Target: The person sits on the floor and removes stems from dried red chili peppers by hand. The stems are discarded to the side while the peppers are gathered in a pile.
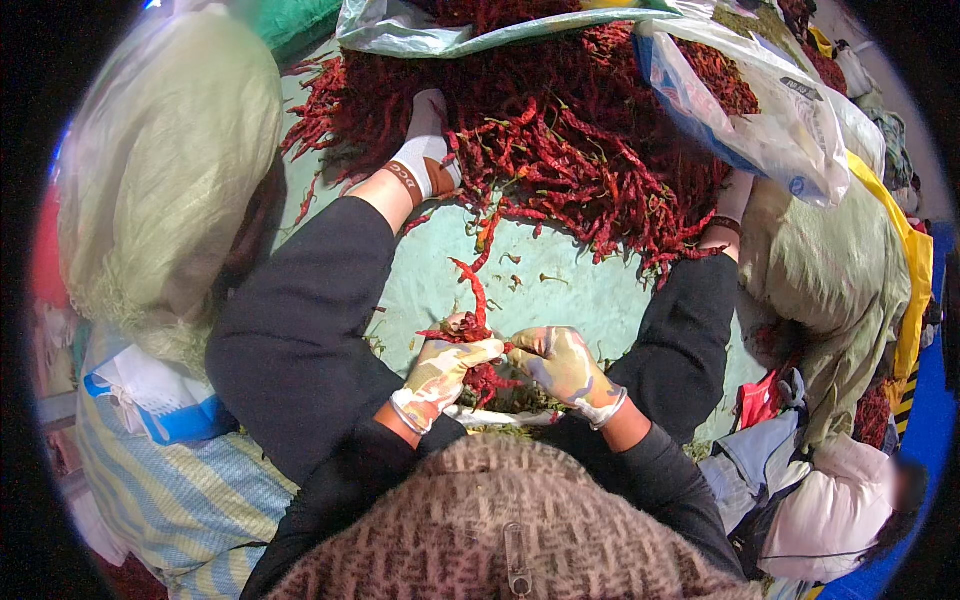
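Note:
Between my legs, my gloved left hand [442, 367] is closed around a bunch of dried red chili peppers [474, 326] that stick out above and below its fingers. My gloved right hand [562, 364] meets it from the right, its fingertips pinched at a small red piece, probably a chili's end. Beyond the hands, a large heap of red chilies [570, 157] spreads around my feet on a pale green sheet [427, 259]. Loose stems [553, 278] lie on the sheet. Below the hands, close to my body, green stems [517, 430] gather by a white rim [487, 417].
Full pale woven sacks stand at left [180, 165] and right [832, 255]. A striped sack [187, 487] lies at lower left. Clear plastic sheeting [780, 127] overhangs the heap. Another person [825, 510] sits at lower right.

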Available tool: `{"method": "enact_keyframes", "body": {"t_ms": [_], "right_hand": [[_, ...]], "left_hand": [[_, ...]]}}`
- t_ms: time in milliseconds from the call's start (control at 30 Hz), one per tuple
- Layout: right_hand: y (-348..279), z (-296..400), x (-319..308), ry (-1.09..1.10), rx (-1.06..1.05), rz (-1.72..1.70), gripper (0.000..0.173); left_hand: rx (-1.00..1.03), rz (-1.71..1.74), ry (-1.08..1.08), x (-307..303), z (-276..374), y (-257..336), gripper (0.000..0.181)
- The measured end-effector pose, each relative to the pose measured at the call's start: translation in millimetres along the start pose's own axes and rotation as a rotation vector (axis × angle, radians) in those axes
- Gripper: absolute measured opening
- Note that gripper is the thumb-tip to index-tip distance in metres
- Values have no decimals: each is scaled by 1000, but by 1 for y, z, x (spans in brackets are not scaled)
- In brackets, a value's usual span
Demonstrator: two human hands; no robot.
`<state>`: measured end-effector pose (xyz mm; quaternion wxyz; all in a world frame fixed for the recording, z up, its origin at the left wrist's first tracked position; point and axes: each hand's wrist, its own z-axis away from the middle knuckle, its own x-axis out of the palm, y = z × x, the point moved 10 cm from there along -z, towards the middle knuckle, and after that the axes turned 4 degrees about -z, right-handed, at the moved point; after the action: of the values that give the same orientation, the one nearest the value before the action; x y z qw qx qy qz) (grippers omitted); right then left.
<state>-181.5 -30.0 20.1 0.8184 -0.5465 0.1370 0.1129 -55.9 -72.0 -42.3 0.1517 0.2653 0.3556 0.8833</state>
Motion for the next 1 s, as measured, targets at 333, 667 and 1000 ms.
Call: {"method": "enact_keyframes", "body": {"t_ms": [333, 667, 1000], "right_hand": [[70, 3, 1, 230, 21, 120, 15], [85, 7, -15, -59, 189, 480, 28], [81, -55, 56, 47, 69, 493, 28]], "left_hand": [[1, -51, -231, 29, 5, -11, 21], [212, 125, -47, -14, 19, 54, 20], [106, 52, 172, -27, -13, 10, 16]]}}
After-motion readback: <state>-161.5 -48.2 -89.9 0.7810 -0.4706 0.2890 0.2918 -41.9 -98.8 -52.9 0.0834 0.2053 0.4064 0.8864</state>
